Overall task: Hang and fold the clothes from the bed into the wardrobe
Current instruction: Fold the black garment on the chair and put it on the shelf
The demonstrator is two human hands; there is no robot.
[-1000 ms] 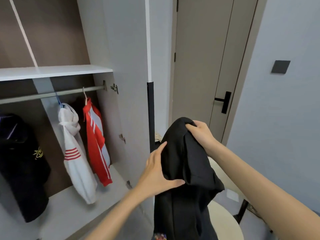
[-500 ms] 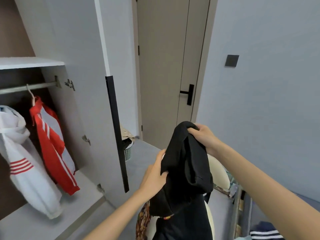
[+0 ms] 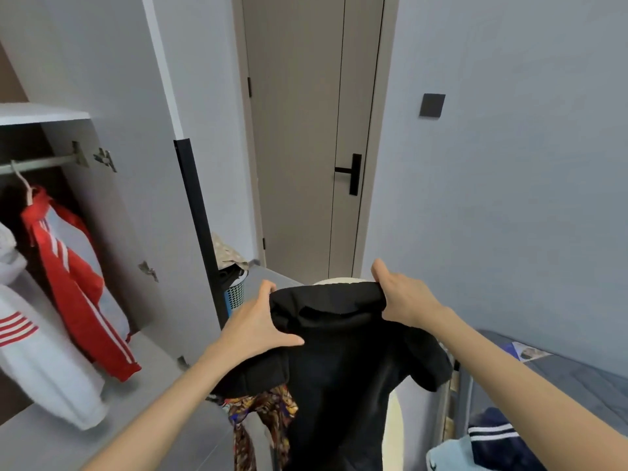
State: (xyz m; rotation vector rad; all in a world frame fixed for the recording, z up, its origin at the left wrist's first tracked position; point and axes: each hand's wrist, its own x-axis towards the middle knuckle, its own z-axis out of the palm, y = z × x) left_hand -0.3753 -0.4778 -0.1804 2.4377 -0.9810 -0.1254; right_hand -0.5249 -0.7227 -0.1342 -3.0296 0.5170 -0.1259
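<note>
At the left edge of the frame, the open grey wardrobe point(image 3: 102, 212) already carries two pieces on its metal rail point(image 3: 44, 163). They are a white hooded top with red stripes point(image 3: 40, 355) and a red track jacket with white stripes point(image 3: 73, 283), which hang side by side. So part of the hanging looks done. A short stretch of rail shows between the jacket's hook and the end bracket, and that is your likeliest slot.

Next comes the wardrobe's open grey door with a black edge strip point(image 3: 198, 232), which juts toward you. Behind it stands a blue mesh laundry basket point(image 3: 235, 294).

In the lower middle, your left hand point(image 3: 255, 326) grips one end of the top edge of a black cloth garment point(image 3: 339, 355), thumb in front and fingers behind. Your right hand point(image 3: 404, 297) is clamped on the other end. The garment is held spread between them, in the air and outside the wardrobe. It is neither on a hanger nor folded, and no hanger shows in either hand. A brown and blue patterned cloth point(image 3: 263, 416) dangles below it.

In the lower right corner, the bed with a grey-blue cover point(image 3: 577, 382) holds a navy garment with white stripes point(image 3: 492, 436) and a pale blue one point(image 3: 441, 457), so more work remains.

Swinging left, mind the door's black edge and the hinge hardware. The way to the rail runs between that door and the hanging jacket.
</note>
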